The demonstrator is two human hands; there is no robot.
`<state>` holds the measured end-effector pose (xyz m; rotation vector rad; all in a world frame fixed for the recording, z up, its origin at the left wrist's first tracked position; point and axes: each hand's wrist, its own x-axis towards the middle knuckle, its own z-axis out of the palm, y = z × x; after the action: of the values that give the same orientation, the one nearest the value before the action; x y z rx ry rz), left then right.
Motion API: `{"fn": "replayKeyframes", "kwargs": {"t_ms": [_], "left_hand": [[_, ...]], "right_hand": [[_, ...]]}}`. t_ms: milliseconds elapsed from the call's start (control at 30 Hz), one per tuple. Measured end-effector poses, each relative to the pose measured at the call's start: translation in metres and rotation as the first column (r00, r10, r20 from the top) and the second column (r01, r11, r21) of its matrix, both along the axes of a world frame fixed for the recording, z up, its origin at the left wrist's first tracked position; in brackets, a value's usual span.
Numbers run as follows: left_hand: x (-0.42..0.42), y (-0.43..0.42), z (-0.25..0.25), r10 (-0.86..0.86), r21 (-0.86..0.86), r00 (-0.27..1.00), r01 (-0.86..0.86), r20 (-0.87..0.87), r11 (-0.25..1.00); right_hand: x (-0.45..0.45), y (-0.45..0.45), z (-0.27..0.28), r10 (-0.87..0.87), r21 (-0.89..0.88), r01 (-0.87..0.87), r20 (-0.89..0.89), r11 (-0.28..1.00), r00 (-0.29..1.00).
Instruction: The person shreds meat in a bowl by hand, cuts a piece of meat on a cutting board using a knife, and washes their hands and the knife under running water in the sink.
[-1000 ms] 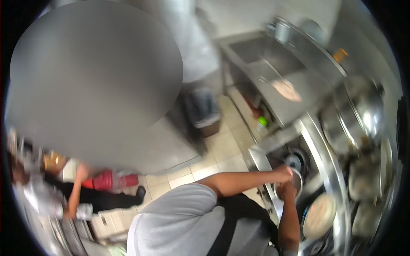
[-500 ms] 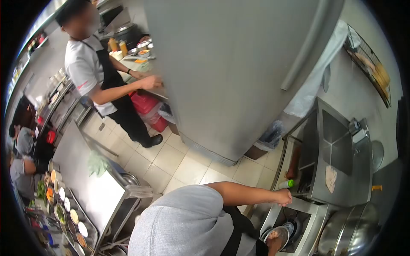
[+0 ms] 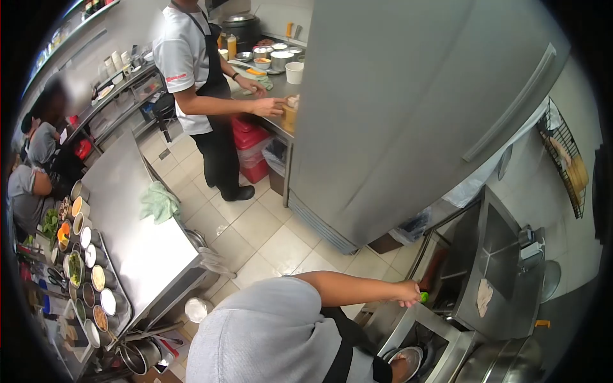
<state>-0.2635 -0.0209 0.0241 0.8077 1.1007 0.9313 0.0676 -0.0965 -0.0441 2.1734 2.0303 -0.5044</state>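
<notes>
My left hand [image 3: 408,293] is held out over the near edge of the stove [image 3: 461,345], its fingers curled closed. Whatever is in them, if anything, is too small to make out. A bottle's green cap [image 3: 424,297] shows just beyond these fingers. Low in the view, my right hand [image 3: 400,369] grips the rim of a round metal bowl [image 3: 418,357] above the burner. Pale pinkish food was visible in that bowl a moment ago; now my hand covers most of its inside.
A steel sink [image 3: 501,246] with a cloth [image 3: 484,298] stands beyond the stove, near a large pot [image 3: 501,364]. The tall fridge [image 3: 396,115] rises ahead. Left are a steel table [image 3: 137,220] and several food containers [image 3: 102,277]. A co-worker [image 3: 204,83] works at the back counter.
The view has swung, so the room appears shifted. The left hand sits slightly left, now in front of the bottle. The co-worker's hand is at a light-brown container. The right hand stays at the bowl.
</notes>
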Motion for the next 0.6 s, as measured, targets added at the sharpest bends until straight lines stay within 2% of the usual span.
{"fn": "replayKeyframes", "kwargs": {"t_ms": [300, 600], "left_hand": [[-0.045, -0.025, 0.005, -0.031, -0.024, 1.000, 0.031, -0.005, 0.999], [-0.163, -0.045, 0.000, 0.076, 0.009, 0.996, -0.077, 0.041, 0.997]], "right_hand": [[-0.024, -0.014, 0.022, -0.092, 0.057, 0.109, -0.245, 0.992, 0.965], [-0.064, -0.019, 0.045, -0.216, 0.089, 0.265, -0.364, 0.960, 0.906]]}}
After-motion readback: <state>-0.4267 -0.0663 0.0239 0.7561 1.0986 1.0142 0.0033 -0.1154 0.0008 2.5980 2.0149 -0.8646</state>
